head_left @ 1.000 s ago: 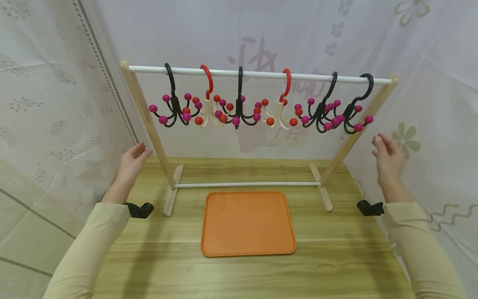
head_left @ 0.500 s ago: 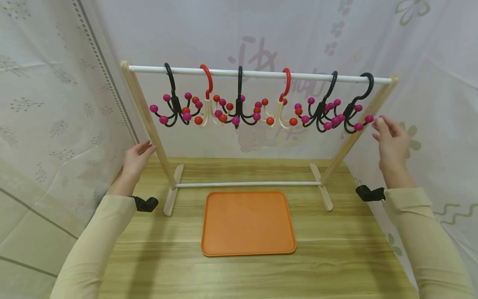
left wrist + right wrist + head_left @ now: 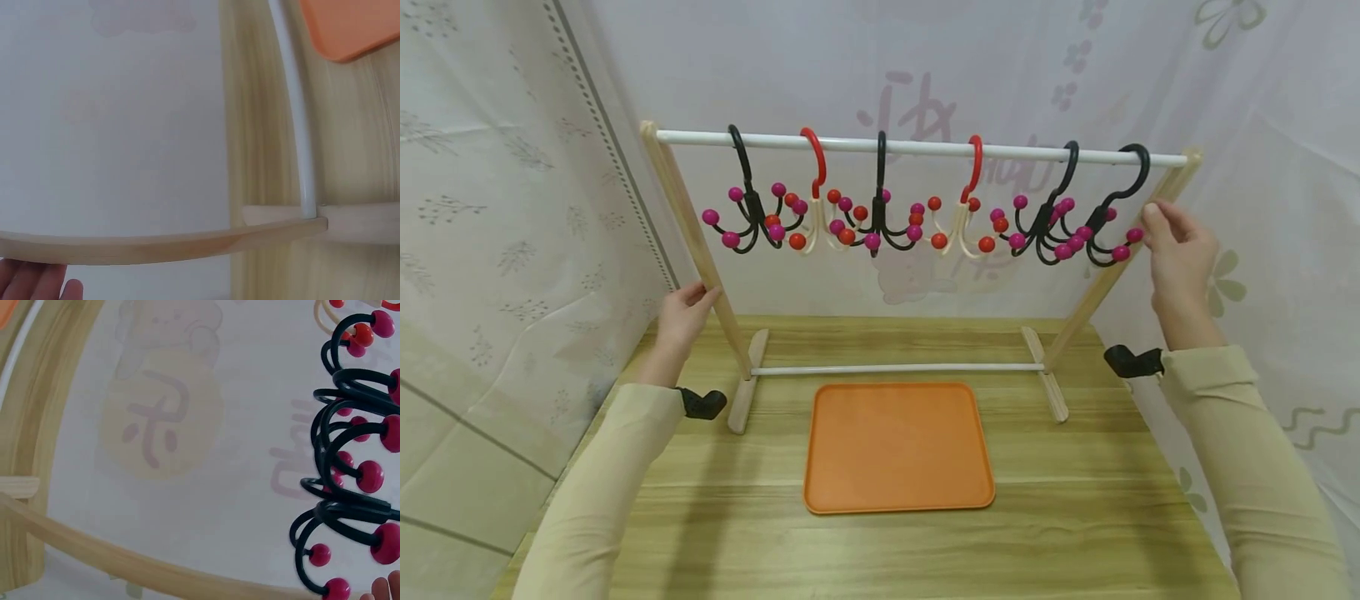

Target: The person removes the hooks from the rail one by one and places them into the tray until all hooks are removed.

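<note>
I see a wooden surface (image 3: 880, 550) carrying a wooden rack (image 3: 700, 250) with a white top rail (image 3: 925, 149) running left to right. An orange tray (image 3: 898, 446) lies flat in front of the rack's base, well apart from both hands.

Six multi-prong hangers hang off the rail. The rightmost black hanger (image 3: 1112, 218) sits at the rail's right end, magenta balls on its prong tips.

My right hand (image 3: 1180, 258) is up beside that hanger, to its right. Fingertips (image 3: 1150, 218) are at the outer prong's ball; I can't tell whether they pinch it or only touch it. Fingers look lightly bent. In the right wrist view the black prongs fill the right edge with a fingertip just below them.

My left hand (image 3: 685, 315) is low at the rack's left post, fingers fairly straight against the wood, not wrapped round it. It's far from that hanger; the right hand is clearly the nearer one.
</note>
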The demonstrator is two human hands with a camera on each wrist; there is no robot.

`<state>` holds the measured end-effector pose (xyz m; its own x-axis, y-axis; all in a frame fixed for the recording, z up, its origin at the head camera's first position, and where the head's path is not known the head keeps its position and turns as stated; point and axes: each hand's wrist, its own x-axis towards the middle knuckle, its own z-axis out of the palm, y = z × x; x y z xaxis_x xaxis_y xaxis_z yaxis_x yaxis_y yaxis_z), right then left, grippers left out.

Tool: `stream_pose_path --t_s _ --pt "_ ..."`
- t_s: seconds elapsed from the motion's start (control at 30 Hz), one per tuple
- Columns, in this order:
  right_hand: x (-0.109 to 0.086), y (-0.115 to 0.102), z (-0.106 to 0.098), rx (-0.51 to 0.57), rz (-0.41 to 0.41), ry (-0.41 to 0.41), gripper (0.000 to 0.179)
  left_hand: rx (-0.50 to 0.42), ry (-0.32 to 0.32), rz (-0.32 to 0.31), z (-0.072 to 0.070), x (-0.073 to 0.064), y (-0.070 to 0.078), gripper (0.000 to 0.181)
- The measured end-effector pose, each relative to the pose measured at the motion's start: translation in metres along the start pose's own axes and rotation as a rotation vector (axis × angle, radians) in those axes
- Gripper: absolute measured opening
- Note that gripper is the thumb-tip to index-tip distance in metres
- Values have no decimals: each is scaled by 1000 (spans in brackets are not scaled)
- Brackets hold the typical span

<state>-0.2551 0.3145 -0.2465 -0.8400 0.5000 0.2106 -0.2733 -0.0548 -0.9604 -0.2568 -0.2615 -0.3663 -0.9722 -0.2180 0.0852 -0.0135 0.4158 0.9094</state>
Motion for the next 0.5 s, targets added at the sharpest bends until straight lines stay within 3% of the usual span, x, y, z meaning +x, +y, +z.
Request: stream_pose_path --t_s 0.27,0.5 --pt "5 -7 15 -60 -33 -2 40 54 51 4 3 3 1 54" --pt "10 -8 21 -61 -5 -19 47 167 115 40 8 4 3 43"
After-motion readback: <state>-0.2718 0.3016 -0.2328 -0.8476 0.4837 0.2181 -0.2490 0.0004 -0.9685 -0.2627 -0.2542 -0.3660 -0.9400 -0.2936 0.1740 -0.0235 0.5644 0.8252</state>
